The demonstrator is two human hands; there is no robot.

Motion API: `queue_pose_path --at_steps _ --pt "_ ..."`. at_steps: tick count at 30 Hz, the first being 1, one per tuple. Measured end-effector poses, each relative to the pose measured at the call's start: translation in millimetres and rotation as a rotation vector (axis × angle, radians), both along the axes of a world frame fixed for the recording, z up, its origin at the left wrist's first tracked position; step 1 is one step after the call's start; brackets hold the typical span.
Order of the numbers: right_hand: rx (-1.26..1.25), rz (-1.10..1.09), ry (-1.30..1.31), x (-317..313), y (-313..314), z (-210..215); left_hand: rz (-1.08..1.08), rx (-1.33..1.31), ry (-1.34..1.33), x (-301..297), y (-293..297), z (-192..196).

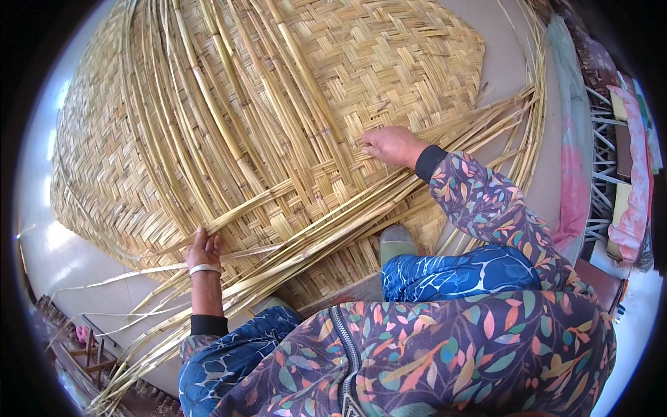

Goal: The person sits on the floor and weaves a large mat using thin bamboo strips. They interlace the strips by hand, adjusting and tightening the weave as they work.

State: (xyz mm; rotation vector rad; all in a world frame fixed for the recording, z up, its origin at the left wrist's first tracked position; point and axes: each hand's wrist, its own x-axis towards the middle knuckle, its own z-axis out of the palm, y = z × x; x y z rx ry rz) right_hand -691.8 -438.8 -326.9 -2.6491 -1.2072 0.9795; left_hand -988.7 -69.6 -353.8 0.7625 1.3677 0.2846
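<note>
Leaf-print jacket (445, 354) fabric lies nearest. At left, the left hand (203, 251) pinches a flattened reed strip (251, 202) crossing the woven reed mat (417, 62); the strip looks light, springy, liable to split, best gripped flat near the weave. Rightward, the right hand's (394, 146) fingers curl over the mat; whether they grip anything, I cannot tell.

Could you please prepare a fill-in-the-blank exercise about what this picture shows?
1. A pale bracelet circles the ____ wrist.
2. Near the right hand, crossing strips show the mat is ____.
3. The trousers are ____ with white lines.
4. The patterned jacket has a ____ down its front.

Missing words: left; woven; blue; zipper.
</note>
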Motion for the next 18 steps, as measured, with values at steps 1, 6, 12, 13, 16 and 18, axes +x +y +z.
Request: queue_pose_path --at_steps 1,6,12,13,16,18 --pt "-0.045 0.003 0.007 -1 2 4 -0.012 -0.008 -0.022 -2 3 -2" --pt "0.131 0.113 -0.223 -8 -1 15 0.157 -0.147 -0.191 -31 34 0" --pt "0.305 0.465 -0.106 -21 76 57 0.201 -0.128 -0.210 -44 76 14" --pt "0.310 0.523 -0.045 -28 98 52 0.165 -0.054 -0.137 -47 83 17" --pt "0.362 0.553 0.036 -52 146 37 0.047 0.109 0.044 -34 93 10" --pt "0.362 0.523 0.054 -64 150 29 -0.139 0.291 0.055 -5 89 25"
